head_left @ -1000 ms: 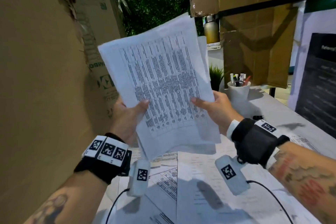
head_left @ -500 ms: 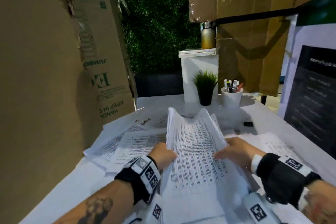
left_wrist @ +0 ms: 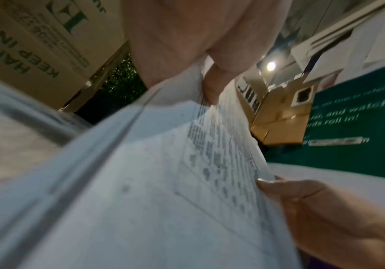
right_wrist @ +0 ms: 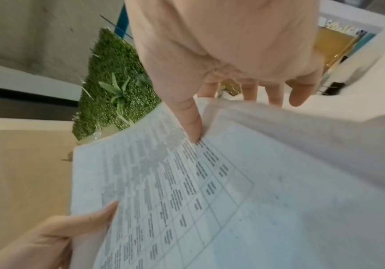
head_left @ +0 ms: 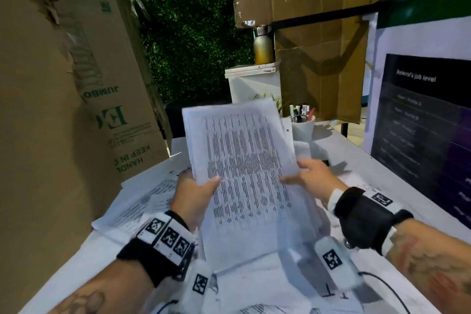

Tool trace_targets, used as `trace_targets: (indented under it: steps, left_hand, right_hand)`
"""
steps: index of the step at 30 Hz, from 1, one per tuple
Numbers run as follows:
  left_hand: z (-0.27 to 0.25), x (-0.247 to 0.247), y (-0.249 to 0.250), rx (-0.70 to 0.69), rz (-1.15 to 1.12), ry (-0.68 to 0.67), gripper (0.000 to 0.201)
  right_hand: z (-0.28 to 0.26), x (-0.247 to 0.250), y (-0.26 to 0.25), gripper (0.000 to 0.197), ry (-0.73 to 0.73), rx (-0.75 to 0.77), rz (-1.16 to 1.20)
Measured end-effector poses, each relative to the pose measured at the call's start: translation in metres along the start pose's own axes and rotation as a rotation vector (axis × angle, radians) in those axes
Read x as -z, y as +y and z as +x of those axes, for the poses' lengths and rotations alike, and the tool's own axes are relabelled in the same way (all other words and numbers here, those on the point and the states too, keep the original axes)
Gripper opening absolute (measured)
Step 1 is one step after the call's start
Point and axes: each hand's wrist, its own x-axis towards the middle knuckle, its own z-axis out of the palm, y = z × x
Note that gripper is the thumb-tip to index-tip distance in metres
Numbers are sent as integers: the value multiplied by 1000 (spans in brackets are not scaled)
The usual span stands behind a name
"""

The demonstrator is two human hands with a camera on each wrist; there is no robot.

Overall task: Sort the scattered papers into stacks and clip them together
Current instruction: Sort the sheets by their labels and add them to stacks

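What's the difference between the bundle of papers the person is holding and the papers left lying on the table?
The held stack is raised and tilted up off the table, gripped by the left hand and right hand; the loose papers lie flat, untouched. The held stack's sheets are gathered with edges roughly together; the loose papers are spread and overlap at odd angles. Both are white sheets printed with dark text.

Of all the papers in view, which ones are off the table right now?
Only the stack with the printed table, gripped by the left hand and right hand. The other sheets lie flat on the table.
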Motion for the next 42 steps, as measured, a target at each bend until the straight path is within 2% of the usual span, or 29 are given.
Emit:
trace_targets:
  steps: [6,9,12,16,18,23,25,31,35,37,40,42]
  left_hand:
    - [3,13,72,-189,-229,-4,28]
    - [8,19,86,-231,-275,11,39]
    - [13,25,89,-241,-304,25,50]
    - [19,36,84,-258,-327,34,55]
    - [22,41,79,-250,-340,30,56]
    - [27,50,60,-210,-362,28,49]
    - [25,50,53,-188,-359,9,42]
    - [25,47,33,-118,-350,4,32]
    - [22,45,25,-118,-316,49,31]
    - [19,44,23,-135,-292,33,25]
    - [17,42,20,-159,-249,-2,25]
    - [17,40,16,-173,-225,-31,27]
  right_hand:
    - [19,14,-58,27,136,204,119]
    - [29,18,-67,50,203,288,31]
    - [30,15,-67,64,180,279,60]
    - [34,14,-61,90,221,233,299]
    - [36,18,-58,85,237,184,357]
    - [34,25,-50,34,202,170,257]
    - [32,27,-49,25,199,183,287]
    - [25,26,-56,31,221,214,216]
    - [21,33,-65,22,193,287,-41]
    - [20,40,-80,19,155,317,-169]
    - [22,53,-116,32,106,377,-314]
    - [24,61,-147,34,72,419,-431]
